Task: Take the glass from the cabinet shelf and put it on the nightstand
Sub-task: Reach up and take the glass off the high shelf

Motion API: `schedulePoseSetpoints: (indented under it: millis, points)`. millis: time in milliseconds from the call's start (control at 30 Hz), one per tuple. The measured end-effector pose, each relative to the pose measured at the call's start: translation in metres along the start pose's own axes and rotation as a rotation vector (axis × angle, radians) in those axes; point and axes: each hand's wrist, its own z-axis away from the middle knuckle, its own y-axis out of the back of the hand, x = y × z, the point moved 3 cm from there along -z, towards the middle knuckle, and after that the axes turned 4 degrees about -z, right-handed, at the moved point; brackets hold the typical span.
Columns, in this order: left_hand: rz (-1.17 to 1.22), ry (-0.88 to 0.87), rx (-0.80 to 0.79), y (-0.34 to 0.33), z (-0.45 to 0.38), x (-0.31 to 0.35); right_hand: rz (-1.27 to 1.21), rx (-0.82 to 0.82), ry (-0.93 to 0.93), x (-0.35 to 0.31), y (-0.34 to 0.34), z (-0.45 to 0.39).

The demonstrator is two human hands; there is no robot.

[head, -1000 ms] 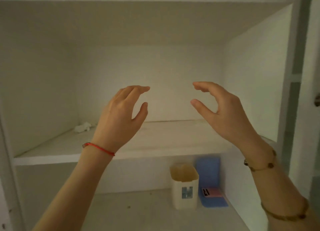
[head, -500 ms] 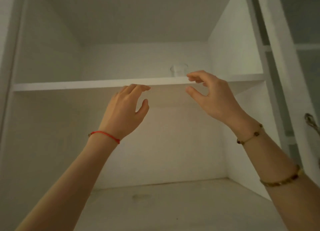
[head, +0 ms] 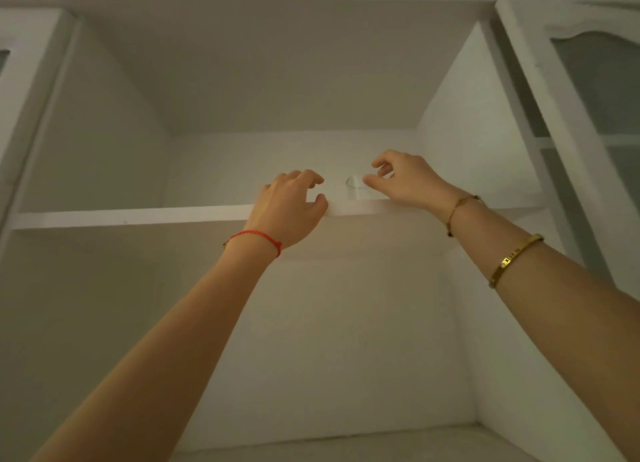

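Hands: both are reaching up with fingers spread and curled, gripping nothing.
Left hand (head: pixel 289 212): hovering at the shelf (head: pixel 131 215) edge, just left of the glass (head: pixel 354 188).
Right hand (head: pixel 407 181): its thumb tip is sitting just beside the glass rim; contact cannot be told.
Glass: clear, round, standing upright on the upper shelf between the hands, its base hidden behind the shelf's front edge.
Surroundings: smooth matte white cabinet walls; a glazed door (head: pixel 588 115) is hanging open on the right.
Wrists: red string (head: pixel 258 236) left; gold bangle (head: pixel 512 259) right.
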Motion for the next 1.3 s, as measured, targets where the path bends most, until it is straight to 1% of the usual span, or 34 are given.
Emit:
schedulePoseSetpoints:
  millis: [200,367,600,833,933,1067,1167,1300]
  points:
    - [0.056,0.001,0.010,-0.009,-0.010,-0.006,0.064,-0.044,-0.121,0.014,-0.005,-0.023]
    - [0.068,-0.011,0.021,-0.011,-0.008,-0.010,0.096,-0.138,-0.222,0.023,-0.011,-0.037]
    - [-0.097,-0.061,0.100,-0.017,-0.002,-0.009,0.122,-0.191,-0.226,0.030,-0.020,-0.044]
    - [-0.134,-0.084,0.152,-0.020,0.001,-0.005,0.160,-0.258,-0.244,0.028,-0.023,-0.046]
    - [-0.120,-0.082,0.157,-0.021,0.002,-0.006,0.133,-0.276,-0.269,0.028,-0.025,-0.046]
    - [-0.101,-0.082,0.161,-0.021,0.001,-0.006,0.095,-0.206,-0.273,0.026,-0.023,-0.043]
    - [-0.094,-0.081,0.160,-0.021,0.002,-0.005,0.021,-0.138,-0.264,0.028,-0.022,-0.041]
    - [-0.102,-0.072,0.141,-0.020,0.002,-0.005,-0.106,0.042,-0.211,0.026,-0.016,-0.037]
